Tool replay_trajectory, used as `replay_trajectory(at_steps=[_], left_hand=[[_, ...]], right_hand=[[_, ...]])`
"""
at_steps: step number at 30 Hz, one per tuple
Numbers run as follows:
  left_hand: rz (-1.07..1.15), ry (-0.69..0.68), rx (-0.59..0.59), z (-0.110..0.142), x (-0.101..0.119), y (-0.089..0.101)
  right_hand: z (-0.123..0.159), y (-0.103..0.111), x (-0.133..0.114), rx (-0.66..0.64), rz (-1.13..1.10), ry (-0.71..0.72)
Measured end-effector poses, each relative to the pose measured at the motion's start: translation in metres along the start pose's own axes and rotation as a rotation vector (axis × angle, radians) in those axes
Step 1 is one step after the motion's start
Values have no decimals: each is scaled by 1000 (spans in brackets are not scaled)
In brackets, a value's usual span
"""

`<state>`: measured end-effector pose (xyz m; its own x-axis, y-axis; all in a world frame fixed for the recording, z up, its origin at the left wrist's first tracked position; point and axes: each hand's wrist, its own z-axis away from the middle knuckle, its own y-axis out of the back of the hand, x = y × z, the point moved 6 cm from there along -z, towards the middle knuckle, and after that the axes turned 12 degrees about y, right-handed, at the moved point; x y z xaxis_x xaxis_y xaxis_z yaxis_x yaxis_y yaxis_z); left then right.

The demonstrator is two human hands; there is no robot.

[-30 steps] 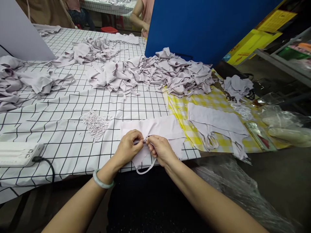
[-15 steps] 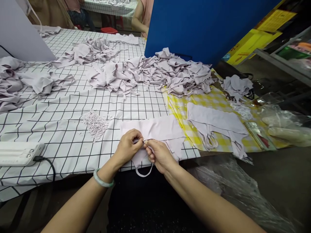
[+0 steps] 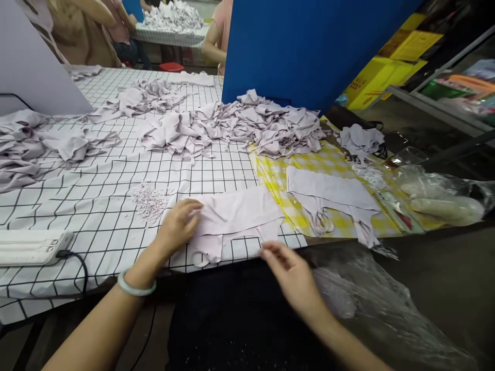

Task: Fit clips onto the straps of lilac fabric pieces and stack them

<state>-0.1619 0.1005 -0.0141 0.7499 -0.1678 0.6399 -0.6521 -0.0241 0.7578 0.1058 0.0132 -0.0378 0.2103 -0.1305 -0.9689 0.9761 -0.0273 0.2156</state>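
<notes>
A pale lilac strappy top (image 3: 240,211) lies spread on the table in front of me, its straps toward the near edge. My left hand (image 3: 180,224) is at its left end, thumb apart from the bent fingers, touching the cloth. My right hand (image 3: 290,270) hovers by the lower right strap at the table edge, fingers loosely curled and slightly blurred; nothing shows in it. Left of the top is a small heap of lilac scraps (image 3: 149,203). A similar folded top (image 3: 332,188) lies to the right on yellow checked cloth.
Crumpled lilac garments (image 3: 270,123) are piled before a blue panel (image 3: 301,46), with more at the left (image 3: 19,149). A white power strip (image 3: 34,247) with a cable sits near left. Clear plastic bags (image 3: 444,196) lie at right. Other people work across the table.
My hands have parted from their pinch over the top's middle: left moved to its left end, right moved rightward. The near loop of strap now lies on the table. The view has shifted slightly.
</notes>
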Motion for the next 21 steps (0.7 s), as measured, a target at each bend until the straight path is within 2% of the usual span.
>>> replay_trajectory(at_steps=[2,4,7,10,13,14,16,19,20,21], left_hand=[[-235,147,100,-16,-11,15],[-445,254,25,-31,-16,16],[-563,328,-211,-48,-18,5],[-575,334,-359,-57,-15,0],[-476,316,-393,-56,-8,9],[-396,338,-382,-52,-5,16],[-177,413,-358,-40,-3,34],[127,360,-353,-19,7,60],[221,334,-374,-14,12,65],[312,326,-316,-12,17,72]], right_hand=[[-46,25,-21,96,307,253],[-94,35,-34,102,562,406],[-154,29,-31,46,859,377],[-182,16,-19,-7,899,296],[-179,12,-18,-11,788,315],[-173,14,-22,9,687,332],[-155,23,-31,24,349,354],[-122,47,-48,-11,-190,339],[-109,61,-54,-5,-286,329],[-95,79,-59,25,-343,325]])
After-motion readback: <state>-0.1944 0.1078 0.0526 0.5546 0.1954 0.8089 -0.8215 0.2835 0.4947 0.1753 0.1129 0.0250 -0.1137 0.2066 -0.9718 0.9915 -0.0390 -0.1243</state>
